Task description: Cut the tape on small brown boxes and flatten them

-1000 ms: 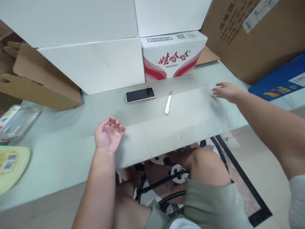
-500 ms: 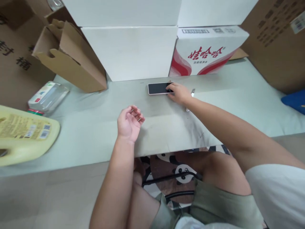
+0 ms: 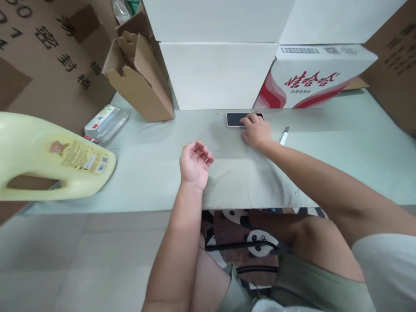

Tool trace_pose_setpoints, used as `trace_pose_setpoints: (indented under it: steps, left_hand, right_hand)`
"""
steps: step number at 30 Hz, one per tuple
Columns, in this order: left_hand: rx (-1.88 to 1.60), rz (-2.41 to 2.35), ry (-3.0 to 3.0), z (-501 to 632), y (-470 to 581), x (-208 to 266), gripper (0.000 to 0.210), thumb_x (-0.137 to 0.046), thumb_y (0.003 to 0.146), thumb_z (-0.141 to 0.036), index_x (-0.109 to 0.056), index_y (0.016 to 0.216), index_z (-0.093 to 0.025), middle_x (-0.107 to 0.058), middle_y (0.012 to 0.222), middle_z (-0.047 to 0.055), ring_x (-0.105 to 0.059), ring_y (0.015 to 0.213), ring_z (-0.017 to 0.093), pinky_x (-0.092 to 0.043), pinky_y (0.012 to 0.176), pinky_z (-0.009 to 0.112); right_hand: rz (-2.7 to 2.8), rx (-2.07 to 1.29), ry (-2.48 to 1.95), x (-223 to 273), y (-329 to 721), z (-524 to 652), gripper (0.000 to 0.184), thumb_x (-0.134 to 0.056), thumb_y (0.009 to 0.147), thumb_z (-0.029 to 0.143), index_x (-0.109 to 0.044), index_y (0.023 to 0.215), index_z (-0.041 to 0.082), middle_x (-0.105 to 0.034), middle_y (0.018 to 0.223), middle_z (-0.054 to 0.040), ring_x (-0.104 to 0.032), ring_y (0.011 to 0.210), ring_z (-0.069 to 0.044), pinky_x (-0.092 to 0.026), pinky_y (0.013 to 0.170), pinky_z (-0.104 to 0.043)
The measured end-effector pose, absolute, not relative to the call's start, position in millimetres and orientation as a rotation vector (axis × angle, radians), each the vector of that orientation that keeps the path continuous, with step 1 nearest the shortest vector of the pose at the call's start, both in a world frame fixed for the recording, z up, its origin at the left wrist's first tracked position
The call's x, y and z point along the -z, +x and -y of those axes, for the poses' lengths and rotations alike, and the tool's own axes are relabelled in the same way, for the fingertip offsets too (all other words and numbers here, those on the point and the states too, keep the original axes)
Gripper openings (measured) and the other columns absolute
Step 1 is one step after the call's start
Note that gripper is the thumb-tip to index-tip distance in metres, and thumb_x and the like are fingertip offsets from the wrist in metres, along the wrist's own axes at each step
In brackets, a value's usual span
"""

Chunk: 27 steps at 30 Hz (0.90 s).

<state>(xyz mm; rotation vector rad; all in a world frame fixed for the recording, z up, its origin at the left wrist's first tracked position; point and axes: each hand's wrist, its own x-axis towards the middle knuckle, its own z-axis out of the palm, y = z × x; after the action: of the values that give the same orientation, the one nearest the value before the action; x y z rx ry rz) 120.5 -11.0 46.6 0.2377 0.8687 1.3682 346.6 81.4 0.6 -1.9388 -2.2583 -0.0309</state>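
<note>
Where a phone (image 3: 234, 120) lies flat with its screen up, a pale green cover (image 3: 152, 160) spreads across the table around it. Far left of the phone, a big brown carton (image 3: 29, 73) with black characters stands behind the surface, and tiled floor (image 3: 113, 255) shows on the near left, below the edge. Panda-patterned matting (image 3: 229, 232) lies beneath the table on the phone's near side; far right of it rises another brown carton (image 3: 398, 56).

Compared with a second ago, the view has swung left. On the phone's near left, the left hand (image 3: 196, 164) remains palm up, fingers loosely bent and released. The right hand (image 3: 258, 131), then well right of the phone, now rests its fingers over the phone's right part; I cannot tell whether they grip it. Just right of the phone, the knife (image 3: 284, 135) is now partly hidden by the right forearm.

Far left and nearer than the phone, a yellow jug (image 3: 81, 151) lies on its side, contents unseen. Next come a clear bottle (image 3: 105, 123), also lying, and an open-topped cardboard box (image 3: 143, 78), its inside mostly hidden. Behind the phone stand a plain white box (image 3: 217, 73) and, rightward, a red-printed one (image 3: 302, 82).
</note>
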Motion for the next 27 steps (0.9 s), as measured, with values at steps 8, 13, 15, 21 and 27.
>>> trace_pose_setpoints:
  steps: [8,13,15,21,27]
  left_hand:
    - [-1.602,-0.854,-0.061,7.7,100.7,-51.8,0.018,-0.047,0.082,-0.027,-0.042,0.065,-0.021,-0.035,0.055,-0.007,-0.037,0.043,0.008,-0.036,0.051,0.023]
    - [-1.582,-0.835,-0.094,7.2,84.2,-53.1,0.016,-0.047,0.080,-0.026,-0.042,0.066,-0.021,-0.034,0.055,-0.008,-0.037,0.042,0.007,-0.033,0.050,0.022]
    - [-1.588,-0.846,-0.115,6.0,77.3,-52.4,0.016,-0.048,0.078,-0.026,-0.041,0.066,-0.021,-0.033,0.055,-0.007,-0.037,0.042,0.007,-0.033,0.049,0.022]
    - [-1.618,-0.892,-0.094,2.6,53.7,-49.0,0.015,-0.048,0.078,-0.027,-0.042,0.066,-0.021,-0.034,0.055,-0.007,-0.038,0.043,0.007,-0.035,0.051,0.022]
    - [-1.661,-0.922,-0.067,5.4,35.8,-43.6,0.014,-0.049,0.075,-0.028,-0.041,0.066,-0.021,-0.033,0.056,-0.006,-0.036,0.044,0.008,-0.034,0.049,0.023]
  right_hand:
    - [2.434,-0.163,-1.385,-33.3,214.2,-61.6,0.045,-0.050,0.091,0.020,-0.055,0.136,0.019,-0.055,0.145,-0.0140,-0.055,0.124,-0.031,-0.047,0.104,-0.047]
    - [2.424,-0.124,-1.261,-71.9,119.1,-96.0,0.051,-0.042,0.088,0.005,-0.052,0.136,0.020,-0.052,0.151,-0.0102,-0.055,0.129,-0.028,-0.052,0.098,-0.048]
    - [2.408,-0.063,-1.157,-80.6,88.9,-114.2,0.053,-0.039,0.088,0.001,-0.050,0.137,0.021,-0.048,0.156,-0.0055,-0.047,0.140,-0.026,-0.048,0.106,-0.049]
    - [2.211,-0.149,-1.227,-87.7,48.7,-161.6,0.047,-0.044,0.096,0.010,-0.046,0.143,0.019,-0.036,0.165,-0.0068,-0.019,0.157,-0.032,-0.023,0.122,-0.065]
    - [2.216,-0.091,-1.554,-103.6,60.9,-152.7,0.040,-0.034,0.106,0.013,-0.046,0.144,0.014,-0.047,0.148,-0.0158,-0.045,0.138,-0.035,-0.042,0.106,-0.053]
